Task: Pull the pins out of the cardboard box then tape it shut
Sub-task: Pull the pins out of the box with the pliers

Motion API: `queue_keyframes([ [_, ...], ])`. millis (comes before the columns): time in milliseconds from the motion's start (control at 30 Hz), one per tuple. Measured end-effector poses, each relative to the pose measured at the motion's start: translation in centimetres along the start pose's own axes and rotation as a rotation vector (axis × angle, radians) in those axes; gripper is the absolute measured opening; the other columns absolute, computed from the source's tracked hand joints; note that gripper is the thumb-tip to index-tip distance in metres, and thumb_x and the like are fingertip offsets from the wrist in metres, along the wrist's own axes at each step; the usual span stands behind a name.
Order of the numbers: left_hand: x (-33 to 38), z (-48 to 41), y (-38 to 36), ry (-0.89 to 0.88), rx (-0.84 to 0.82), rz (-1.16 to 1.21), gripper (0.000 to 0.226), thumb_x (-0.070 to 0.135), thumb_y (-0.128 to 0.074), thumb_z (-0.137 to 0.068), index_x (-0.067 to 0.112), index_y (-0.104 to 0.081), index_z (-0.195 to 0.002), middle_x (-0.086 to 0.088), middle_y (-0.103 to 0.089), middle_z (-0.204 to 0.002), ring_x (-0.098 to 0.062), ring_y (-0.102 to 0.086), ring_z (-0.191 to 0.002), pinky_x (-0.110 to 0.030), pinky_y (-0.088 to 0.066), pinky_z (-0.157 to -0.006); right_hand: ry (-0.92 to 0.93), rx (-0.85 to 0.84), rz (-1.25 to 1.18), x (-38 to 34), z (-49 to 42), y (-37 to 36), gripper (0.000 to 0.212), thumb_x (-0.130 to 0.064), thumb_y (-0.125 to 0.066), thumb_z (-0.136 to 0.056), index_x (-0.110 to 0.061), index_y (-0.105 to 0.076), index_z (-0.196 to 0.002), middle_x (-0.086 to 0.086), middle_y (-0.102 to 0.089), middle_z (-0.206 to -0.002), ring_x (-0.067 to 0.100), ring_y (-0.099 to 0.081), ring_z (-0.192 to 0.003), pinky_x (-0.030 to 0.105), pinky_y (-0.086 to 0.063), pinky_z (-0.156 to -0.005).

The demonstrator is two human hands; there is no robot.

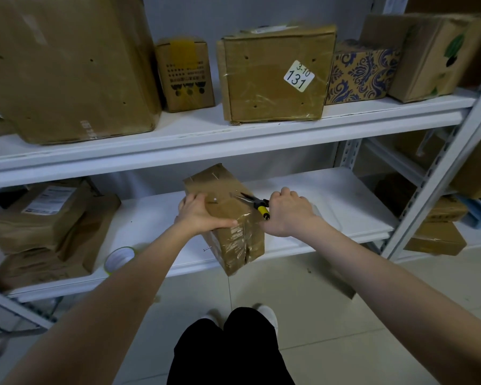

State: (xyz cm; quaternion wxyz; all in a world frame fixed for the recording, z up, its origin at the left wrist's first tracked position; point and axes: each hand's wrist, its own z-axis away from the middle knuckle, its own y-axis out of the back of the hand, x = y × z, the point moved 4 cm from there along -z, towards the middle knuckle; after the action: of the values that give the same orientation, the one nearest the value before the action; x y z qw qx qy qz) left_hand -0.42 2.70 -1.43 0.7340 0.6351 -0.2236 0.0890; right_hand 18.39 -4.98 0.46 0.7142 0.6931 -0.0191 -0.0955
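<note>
Cardboard box [233, 237] looks light, stiff and tape-slick; left hand [199, 215] grips its 9 o'clock edge, right hand [288, 213] at 3 o'clock holds pliers [254, 202] near a pin [215, 200].

Matt cardboard box [222, 195] under glossy tape [240, 240]

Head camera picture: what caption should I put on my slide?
Left hand holds the cardboard box while the right hand aims pliers at its top.

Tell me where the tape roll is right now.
In the head view, the tape roll lies on the lower shelf, near its front edge, left of the held cardboard box, beside the stacked brown parcels.
</note>
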Motion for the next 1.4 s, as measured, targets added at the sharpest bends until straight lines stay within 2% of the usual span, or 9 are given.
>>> queue_keyframes([
  [267, -0.7, -1.3, 0.7, 0.006, -0.143, -0.035, 0.111, 0.062, -0.081, -0.054, 0.023, -0.032, -0.145, -0.003, -0.028, -0.149, -0.027, -0.027, -0.138, -0.039, -0.034, -0.109, 0.039, -0.038, 0.012, -2.2, -0.4, 0.4, 0.055, -0.045, -0.053, -0.084, -0.006, -0.048, -0.123, 0.012, -0.049, -0.120, 0.030, -0.049, -0.111, 0.036, -0.043, -0.083],
  [400, -0.9, -1.4, 0.7, 0.004, -0.129, -0.046, 0.112, 0.063, -0.081, -0.051, 0.024, -0.034, -0.144, -0.002, -0.032, -0.148, -0.026, -0.029, -0.136, -0.039, -0.035, -0.108, 0.036, -0.036, -0.076, -2.7, -0.7, 0.9, 0.022, -0.035, -0.057, -0.080, -0.013, -0.052, -0.082, 0.004, -0.057, -0.085, 0.025, -0.055, -0.078, 0.027, -0.040, -0.059],
  [600, -0.6, -1.0, 0.9, -0.004, -0.115, -0.054, 0.108, 0.061, -0.082, -0.052, 0.024, -0.036, -0.143, -0.002, -0.035, -0.145, -0.026, -0.030, -0.135, -0.039, -0.037, -0.105, -0.083, -0.217, -0.487, -1.9, -0.5, 1.3, 0.028, -0.024, -0.061, -0.078, -0.011, -0.042, -0.060, 0.003, -0.044, -0.061, 0.019, -0.040, -0.054, 0.025, -0.026, -0.048],
  [700, -0.8, -0.8, 0.8, -0.008, -0.105, -0.030, 0.107, 0.062, -0.082, -0.051, 0.025, -0.038, -0.141, -0.001, -0.038, -0.144, -0.026, -0.033, -0.133, -0.039, -0.039, -0.105, -0.116, -0.211, -0.544, -1.6, -0.3, 1.1, 0.028, -0.023, -0.061, -0.075, -0.011, -0.042, -0.059, 0.003, -0.045, -0.059, 0.020, -0.041, -0.053, 0.024, -0.026, -0.048],
  [833, -0.9, -0.8, 0.9, -0.002, -0.108, -0.019, 0.108, 0.066, -0.081, -0.048, 0.027, -0.040, -0.140, 0.000, -0.039, -0.142, -0.026, -0.035, -0.131, -0.040, -0.041, -0.104, -0.033, 0.056, -0.323, -1.6, 0.3, 1.2, 0.028, -0.030, -0.060, -0.079, -0.014, -0.043, -0.063, 0.001, -0.046, -0.061, 0.025, -0.049, -0.062, 0.026, -0.029, -0.048],
  [900, -0.8, -0.6, 0.9, 0.003, -0.105, -0.005, 0.109, 0.070, -0.079, -0.044, 0.029, -0.041, -0.138, 0.001, -0.040, -0.140, -0.025, -0.037, -0.129, -0.041, -0.042, -0.103, -0.057, 0.106, -0.357, -0.7, 0.1, 2.0, 0.027, -0.031, -0.059, -0.080, -0.013, -0.045, -0.065, 0.002, -0.048, -0.062, 0.028, -0.050, -0.066, 0.026, -0.030, -0.048],
  [1067, -0.3, 0.0, 0.5, -0.003, -0.095, 0.079, 0.122, 0.077, -0.075, -0.030, 0.027, -0.043, -0.136, 0.001, -0.038, -0.140, -0.024, -0.042, -0.127, -0.043, -0.046, -0.101, -0.232, 0.035, -0.558, 3.3, -0.8, 1.1, 0.026, -0.028, -0.056, -0.083, -0.013, -0.042, -0.068, 0.002, -0.042, -0.062, 0.017, -0.041, -0.056, 0.026, -0.027, -0.049],
  [1200, 0.9, 0.5, -0.3, 0.007, -0.022, 0.198, 0.098, 0.051, -0.086, -0.054, 0.019, -0.044, -0.137, -0.004, -0.033, -0.139, -0.022, -0.036, -0.129, -0.036, -0.034, -0.111, -0.379, -0.011, -0.505, 7.6, -1.0, -2.3, 0.020, -0.026, -0.053, -0.083, -0.012, -0.045, -0.070, 0.003, -0.050, -0.066, 0.017, -0.046, -0.058, 0.025, -0.032, -0.051],
  [1400, 3.2, 0.5, -1.8, 0.074, 0.100, 0.152, 0.095, 0.059, -0.079, -0.061, 0.007, -0.045, -0.133, -0.011, -0.035, -0.137, -0.026, -0.047, -0.117, -0.031, -0.042, -0.097, -0.516, -0.148, -0.358, 10.9, -1.3, -6.7, 0.020, -0.032, -0.049, -0.082, -0.014, -0.057, -0.088, -0.002, -0.058, -0.077, 0.018, -0.058, -0.072, 0.023, -0.040, -0.060],
])
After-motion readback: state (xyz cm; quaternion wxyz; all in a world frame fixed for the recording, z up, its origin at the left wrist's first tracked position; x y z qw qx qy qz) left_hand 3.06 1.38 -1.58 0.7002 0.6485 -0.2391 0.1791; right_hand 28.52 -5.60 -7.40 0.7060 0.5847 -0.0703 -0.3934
